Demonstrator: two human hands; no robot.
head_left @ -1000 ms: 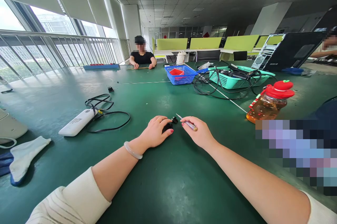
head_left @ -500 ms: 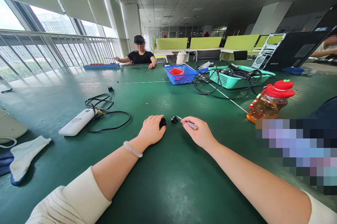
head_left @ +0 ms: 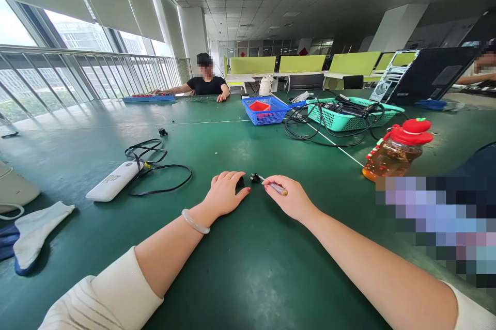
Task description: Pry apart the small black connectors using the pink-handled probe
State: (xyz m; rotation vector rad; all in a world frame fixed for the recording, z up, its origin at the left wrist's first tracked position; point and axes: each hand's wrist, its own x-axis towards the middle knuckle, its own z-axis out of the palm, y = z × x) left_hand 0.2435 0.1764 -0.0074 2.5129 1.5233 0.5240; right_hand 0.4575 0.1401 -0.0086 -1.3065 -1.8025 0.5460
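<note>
My right hand [head_left: 289,197] grips a small screwdriver [head_left: 279,189] with a clear, yellowish-ended handle, its shaft pointing left. The tip meets or almost meets a small black part [head_left: 256,178] with bright metal bits, which lies on the green tabletop [head_left: 248,247]; contact is hard to tell. Just left of that part, my left hand [head_left: 225,193] rests on the table. Its fingers and thumb curl around a black rounded piece [head_left: 240,183], mostly hidden under them.
Left lie a white power bank [head_left: 114,181] with a black cable [head_left: 170,166], a small black piece [head_left: 163,132] and a glove [head_left: 39,232]. Beyond stand a blue basket [head_left: 267,117], a green basket [head_left: 337,122] of cables and a red-lidded bottle [head_left: 395,157]. A person [head_left: 207,82] sits opposite.
My right hand and the screwdriver have shifted slightly left. The small black part has turned and moved a little left. My left thumb has stretched out to the right.
</note>
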